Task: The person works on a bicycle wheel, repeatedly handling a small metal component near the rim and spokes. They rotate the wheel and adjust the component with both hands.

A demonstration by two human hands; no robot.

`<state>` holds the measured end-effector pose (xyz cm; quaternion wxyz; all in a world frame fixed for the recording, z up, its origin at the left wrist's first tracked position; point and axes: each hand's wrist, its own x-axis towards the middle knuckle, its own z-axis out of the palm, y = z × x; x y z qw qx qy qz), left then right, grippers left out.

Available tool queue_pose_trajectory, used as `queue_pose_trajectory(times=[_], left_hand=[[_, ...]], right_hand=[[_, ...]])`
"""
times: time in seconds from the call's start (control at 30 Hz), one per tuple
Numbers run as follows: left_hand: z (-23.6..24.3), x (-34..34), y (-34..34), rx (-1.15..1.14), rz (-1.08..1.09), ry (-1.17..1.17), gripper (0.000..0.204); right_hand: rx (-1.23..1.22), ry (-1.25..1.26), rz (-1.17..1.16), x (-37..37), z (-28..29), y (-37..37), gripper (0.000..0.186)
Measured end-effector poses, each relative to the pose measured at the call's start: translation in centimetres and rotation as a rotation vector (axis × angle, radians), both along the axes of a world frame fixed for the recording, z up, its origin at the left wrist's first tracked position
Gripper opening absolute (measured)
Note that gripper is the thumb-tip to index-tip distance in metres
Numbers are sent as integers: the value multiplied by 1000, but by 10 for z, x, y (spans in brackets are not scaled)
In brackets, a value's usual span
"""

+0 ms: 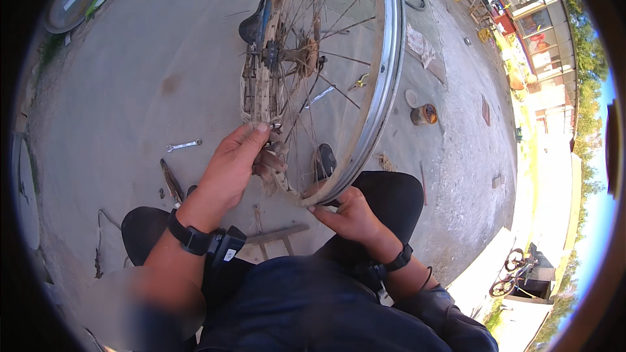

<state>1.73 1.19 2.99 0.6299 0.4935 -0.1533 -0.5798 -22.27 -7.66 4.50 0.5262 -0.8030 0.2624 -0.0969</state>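
A spoked bicycle wheel (385, 85) with a bare silver rim stands upright before me, joined to a dirt-covered bicycle frame (266, 85). My left hand (236, 156) is closed at the near end of the frame, thumb and fingers pinched on a small metal part by the spokes. What exactly lies between those fingertips is mostly hidden. Lower and to the right, my right hand (349, 214) grips the near bottom of the rim, its thumb along the outside and its other fingers partly hidden behind. The rusty hub and sprocket (306, 57) sit beyond both hands.
On the concrete lie a spanner (184, 146) at left, another spanner (319, 96) behind the spokes and yellow-handled pliers (359, 82). An open can (424, 115) stands right of the wheel. A metal basin (55, 10) is far left; another bicycle (512, 275) stands far right.
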Motion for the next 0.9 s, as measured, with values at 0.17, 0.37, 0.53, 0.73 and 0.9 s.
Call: queue_pose_trajectory(times=[0.17, 0.37, 0.53, 0.73, 0.9], left_hand=[[-14, 4, 1, 35, 51, -39, 36], [-26, 13, 1, 7, 85, -177, 33], [-21, 11, 0, -10, 134, -155, 32], [-16, 8, 1, 68, 143, -174, 30], [-24, 8, 3, 19, 75, -170, 40]], right_hand=[[80, 55, -8, 0, -8, 0, 26], [49, 35, -48, -8, 36, -12, 33], [445, -302, -203, -5, 43, -7, 75], [246, -125, -125, -10, 25, -5, 71], [-100, -18, -1, -10, 27, -13, 46]])
